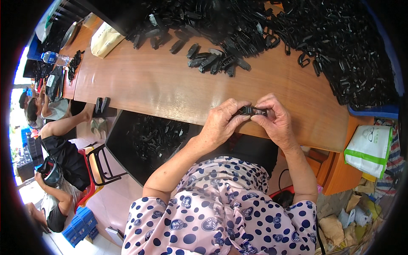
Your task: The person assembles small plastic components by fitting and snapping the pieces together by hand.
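Note:
A small black plastic piece, clip-like in shape (250, 111), is held level between my two hands, just above the near edge of the wooden table (140, 80). My left hand (222, 121) pinches its left end between thumb and fingers. At the other end, my right hand (275, 121) grips it the same way. Fingertips cover much of the piece, so its exact kind cannot be made out. Beyond my hands lies a loose cluster of similar black pieces (208, 60), joining a big heap (238, 29) at the back.
A blue tray (374, 111) heaped with black pieces stands at the right. Left of my lap, a dark bin (121, 155) holds more. A white-and-green bag (369, 148) hangs by the table's right end. A cream bag (105, 40) lies far left; a seated person (63, 165) is at the left.

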`<state>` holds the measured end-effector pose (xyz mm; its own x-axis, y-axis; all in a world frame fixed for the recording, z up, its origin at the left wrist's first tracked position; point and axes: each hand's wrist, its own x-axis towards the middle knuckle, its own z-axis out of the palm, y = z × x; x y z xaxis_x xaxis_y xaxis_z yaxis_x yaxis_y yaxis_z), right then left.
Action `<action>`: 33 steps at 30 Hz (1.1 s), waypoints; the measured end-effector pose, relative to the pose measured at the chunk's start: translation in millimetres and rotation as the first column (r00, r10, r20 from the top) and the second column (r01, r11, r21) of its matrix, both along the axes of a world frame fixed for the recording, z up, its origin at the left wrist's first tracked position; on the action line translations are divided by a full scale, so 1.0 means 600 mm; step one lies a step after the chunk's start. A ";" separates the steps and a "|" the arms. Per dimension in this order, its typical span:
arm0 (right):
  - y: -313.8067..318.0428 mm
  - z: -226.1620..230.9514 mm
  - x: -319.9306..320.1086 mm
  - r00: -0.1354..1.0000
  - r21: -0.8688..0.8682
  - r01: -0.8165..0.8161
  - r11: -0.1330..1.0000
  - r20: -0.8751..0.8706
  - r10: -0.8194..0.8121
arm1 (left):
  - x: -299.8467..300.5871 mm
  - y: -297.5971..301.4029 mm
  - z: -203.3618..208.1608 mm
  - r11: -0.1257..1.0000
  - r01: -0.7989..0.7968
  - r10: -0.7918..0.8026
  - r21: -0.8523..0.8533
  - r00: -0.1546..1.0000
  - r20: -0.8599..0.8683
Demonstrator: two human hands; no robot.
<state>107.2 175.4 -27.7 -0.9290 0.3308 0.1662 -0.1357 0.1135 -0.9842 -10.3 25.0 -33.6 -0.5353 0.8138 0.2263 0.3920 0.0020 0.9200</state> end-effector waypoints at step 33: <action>-0.007 0.049 0.037 0.872 -0.636 0.051 0.770 0.404 0.276 | 0.017 -0.033 0.021 0.980 0.187 -0.192 -0.070 0.978 -0.077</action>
<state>129.6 171.3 1.8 -0.8742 0.0942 -0.4763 0.3662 -0.5162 -0.7742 -0.3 5.1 -21.3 -0.3515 0.9125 0.2092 0.4652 -0.0237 0.8849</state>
